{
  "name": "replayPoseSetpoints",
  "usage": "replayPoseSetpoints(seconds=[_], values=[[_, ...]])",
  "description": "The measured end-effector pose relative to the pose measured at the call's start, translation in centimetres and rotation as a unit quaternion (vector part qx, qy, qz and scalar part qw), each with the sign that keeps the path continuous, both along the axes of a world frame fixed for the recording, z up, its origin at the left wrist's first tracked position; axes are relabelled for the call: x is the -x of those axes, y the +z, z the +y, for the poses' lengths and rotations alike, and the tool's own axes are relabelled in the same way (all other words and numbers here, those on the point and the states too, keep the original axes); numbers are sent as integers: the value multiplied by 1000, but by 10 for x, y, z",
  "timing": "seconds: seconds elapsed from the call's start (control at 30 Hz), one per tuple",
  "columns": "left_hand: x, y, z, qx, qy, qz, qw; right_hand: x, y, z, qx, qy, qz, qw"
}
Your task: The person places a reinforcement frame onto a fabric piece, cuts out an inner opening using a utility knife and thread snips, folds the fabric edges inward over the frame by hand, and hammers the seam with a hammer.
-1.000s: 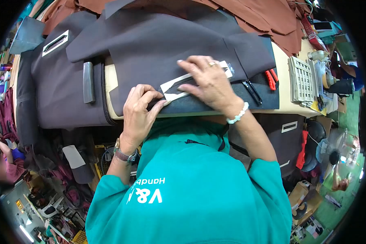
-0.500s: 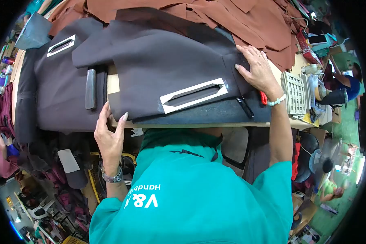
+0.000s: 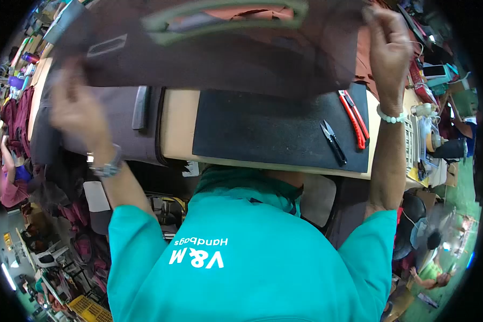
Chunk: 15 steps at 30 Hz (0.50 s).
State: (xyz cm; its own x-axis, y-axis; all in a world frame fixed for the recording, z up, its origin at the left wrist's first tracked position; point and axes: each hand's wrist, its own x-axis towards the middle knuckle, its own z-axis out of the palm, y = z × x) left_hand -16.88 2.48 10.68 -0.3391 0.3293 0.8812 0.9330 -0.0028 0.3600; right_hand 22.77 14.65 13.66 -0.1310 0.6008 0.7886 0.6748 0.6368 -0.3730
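A dark brown sheet [image 3: 225, 67], blurred by motion, is held up above the table between my two hands. Near its far edge shows a long slot with a pale frame [image 3: 158, 36], brown material visible through it. My right hand [image 3: 389, 40] pinches the sheet's right end. On the left, my left hand [image 3: 78, 107] is smeared by motion at the sheet's other end, its fingers unclear. Below the sheet lies a black mat [image 3: 241, 129], bearing small black snips [image 3: 334, 144] and red cutters [image 3: 354, 121].
A dark metal bar [image 3: 140, 107] rests on more dark material [image 3: 104, 142] at the left. Reddish-brown sheets [image 3: 363, 53] lie at the back right, with stacked pale lattice pieces [image 3: 409, 145] beyond my right forearm. A person in pink [image 3: 12, 188] is at the far left.
The dark sheet has risen off the mat and moved away from my body, both hands going up with it. More of the mat, the snips and the red cutters now show.
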Motion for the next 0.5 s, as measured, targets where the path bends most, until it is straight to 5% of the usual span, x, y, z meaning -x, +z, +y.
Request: replayPoseSetpoints(seconds=[0.03, 0.1, 0.17, 0.2, 0.27, 0.33, 0.4, 0.43, 0.5], values=[[39, 15, -3, -80, 88, 120, 986, 20, 10, -7, -91, 62, 52, 993], [91, 42, -24, -193, -3, 62, 979, 90, 5, -32, 4, 307, 338, 890], [98, 47, -54, -173, 59, 104, 978, 121, -11, -68, 61, 234, -35, 970], [121, 39, -77, -116, 149, 138, 972, 156, -31, -70, -137, 258, -122, 949], [168, -20, -128, -87, 194, -85, 973, 204, -77, -111, -27, 349, -201, 915], [230, -79, -224, 37, 325, -63, 943, 243, -133, -158, 91, 469, -282, 832], [226, -120, -299, 93, 433, -73, 894, 263, -137, -200, 255, 620, -297, 680], [248, -139, -345, 110, 468, -67, 874, 272, -128, -213, 350, 674, -328, 562], [293, -144, -422, 65, 565, -197, 799, 285, -115, -233, 515, 779, -199, 297]])
